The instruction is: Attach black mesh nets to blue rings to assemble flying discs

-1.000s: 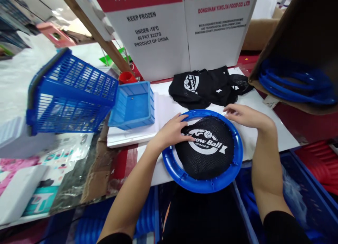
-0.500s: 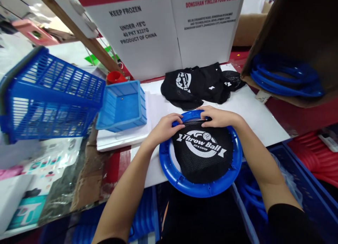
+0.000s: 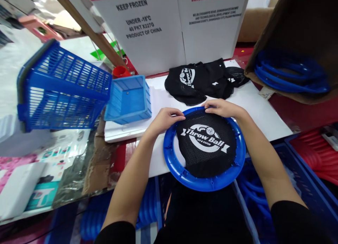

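Observation:
A blue plastic ring (image 3: 185, 173) lies on the white board (image 3: 264, 117), hanging over its near edge. A black mesh net (image 3: 208, 149) printed "Throw Ball" is spread across the ring. My left hand (image 3: 165, 119) pinches the net's edge at the ring's far left rim. At the far rim my right hand (image 3: 221, 107) presses the net's edge onto the ring. A pile of more black nets (image 3: 200, 80) lies just beyond the hands.
A tilted blue basket (image 3: 63, 87) and a small blue bin (image 3: 129, 98) stand at left, a red cup (image 3: 120, 71) behind. White cartons (image 3: 179, 22) close the back. A brown box with blue rings (image 3: 290, 75) is at right. Crates with blue (image 3: 253, 198) and red rings (image 3: 314, 156) sit below.
Both hands came together at the ring's far rim and now hold the net's edge there. The net lies flatter over the ring.

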`<move>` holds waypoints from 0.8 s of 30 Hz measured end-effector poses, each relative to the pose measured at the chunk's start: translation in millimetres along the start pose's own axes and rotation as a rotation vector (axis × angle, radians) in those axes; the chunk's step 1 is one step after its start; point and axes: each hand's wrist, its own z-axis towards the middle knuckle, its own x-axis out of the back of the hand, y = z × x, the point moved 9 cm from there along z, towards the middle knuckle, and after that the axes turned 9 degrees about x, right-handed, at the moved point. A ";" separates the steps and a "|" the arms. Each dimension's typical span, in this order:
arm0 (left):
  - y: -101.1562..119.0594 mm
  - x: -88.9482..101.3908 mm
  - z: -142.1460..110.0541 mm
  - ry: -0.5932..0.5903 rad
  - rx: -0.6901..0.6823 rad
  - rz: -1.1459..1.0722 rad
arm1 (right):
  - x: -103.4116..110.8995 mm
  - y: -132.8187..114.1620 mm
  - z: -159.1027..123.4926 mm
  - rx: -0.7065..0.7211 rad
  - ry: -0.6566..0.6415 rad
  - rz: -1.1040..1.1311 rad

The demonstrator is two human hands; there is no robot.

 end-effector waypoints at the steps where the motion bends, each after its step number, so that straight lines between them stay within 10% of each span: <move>1: -0.4 0.4 0.6 -0.016 -0.002 0.002 | -0.1 1.7 0.0 -0.008 0.004 0.012; 24: 6.5 0.3 -3.5 -0.101 -0.035 0.179 | -1.6 11.9 4.2 0.045 0.018 -0.022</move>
